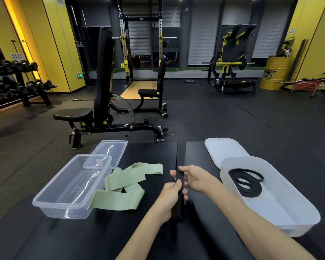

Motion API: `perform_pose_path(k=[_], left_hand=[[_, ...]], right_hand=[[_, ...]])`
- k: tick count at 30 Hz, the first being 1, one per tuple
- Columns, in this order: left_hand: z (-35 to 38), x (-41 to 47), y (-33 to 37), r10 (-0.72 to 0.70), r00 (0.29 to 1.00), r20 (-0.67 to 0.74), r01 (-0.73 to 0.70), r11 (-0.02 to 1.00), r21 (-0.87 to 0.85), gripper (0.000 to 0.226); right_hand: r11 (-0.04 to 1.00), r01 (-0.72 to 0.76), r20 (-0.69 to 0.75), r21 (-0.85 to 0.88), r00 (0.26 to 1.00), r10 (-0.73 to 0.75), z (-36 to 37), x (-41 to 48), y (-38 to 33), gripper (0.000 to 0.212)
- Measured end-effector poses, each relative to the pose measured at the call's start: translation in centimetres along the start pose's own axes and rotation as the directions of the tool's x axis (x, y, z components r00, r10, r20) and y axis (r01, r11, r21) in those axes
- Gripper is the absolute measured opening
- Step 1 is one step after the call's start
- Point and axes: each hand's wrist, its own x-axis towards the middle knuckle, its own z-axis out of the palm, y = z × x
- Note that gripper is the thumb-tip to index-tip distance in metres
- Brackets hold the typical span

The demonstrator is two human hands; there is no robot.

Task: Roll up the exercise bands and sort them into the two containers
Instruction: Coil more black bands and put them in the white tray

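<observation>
Because the wide black fabric exercise band [179, 177] looks soft, light and limp, it probably rolls best when pinched flat at one end and kept taut. It is held over the middle of the black padded tabletop [148, 152]. The left hand [172, 197] curls round its lower stretch, while the right hand [194, 179] pinches the upper end, both forearms reaching in from the near edge.

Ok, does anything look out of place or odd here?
Mildly. The thin black rubber bands in the white plastic tub lie in loose loops, not rolled tight. The pale green fabric bands sprawl unrolled against the clear plastic container. Nothing looks spilled or damaged.
</observation>
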Motion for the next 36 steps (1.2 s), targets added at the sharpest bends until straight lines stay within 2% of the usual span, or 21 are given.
perform_pose_path(k=[8,13,15,18,22,27,30,33,36], left_hand=[[0.4,-1.5,-2.5,-0.157,0.987,-0.018,0.156,0.987,-0.046,0.033],[0.3,-1.4,-4.0,-0.103,0.989,-0.109,0.089,0.988,-0.123,0.039],[0.3,-1.2,-4.6,-0.113,0.986,-0.127,0.095,0.986,-0.14,0.043],[0.5,-1.3,-4.7,-0.118,0.982,-0.147,0.079,0.966,-0.246,0.04],[1.2,-1.5,-4.5,-0.104,0.984,-0.143,0.07,0.971,-0.227,0.036],[0.8,-2.0,-5.3,0.0,0.993,-0.118,-0.014,0.993,-0.114,0.035],[0.0,-2.6,-5.7,0.013,0.995,-0.099,-0.007,0.999,0.053,0.031],[-0.8,-3.2,-5.8,0.03,0.998,-0.046,-0.025,0.995,0.093,0.029],[-1.7,-4.3,-6.4,0.069,0.998,0.004,-0.069,0.985,0.159,0.029]], right_hand=[[0.991,0.084,-0.091,0.106,0.993,-0.075,0.3,-1.6,3.1,0.029],[0.986,0.156,-0.125,-0.065,0.979,-0.164,0.0,-4.4,6.2,0.023],[0.96,0.201,-0.141,-0.194,0.963,-0.23,-0.4,-5.9,7.8,0.024],[0.806,0.256,-0.11,-0.534,0.924,-0.367,-0.9,-8.6,9.8,0.025],[0.617,0.305,0.008,-0.726,0.9,-0.435,-0.9,-10.5,11.7,0.034],[0.452,0.403,0.025,-0.796,0.768,-0.64,-1.3,-11.1,13.0,0.027],[0.29,0.387,0.082,-0.875,0.71,-0.699,-2.0,-11.2,13.5,0.03],[0.122,0.377,0.158,-0.918,0.631,-0.76,-2.4,-11.3,13.5,0.032],[0.027,0.449,0.254,-0.893,0.553,-0.793,-2.7,-11.7,13.5,0.03]])
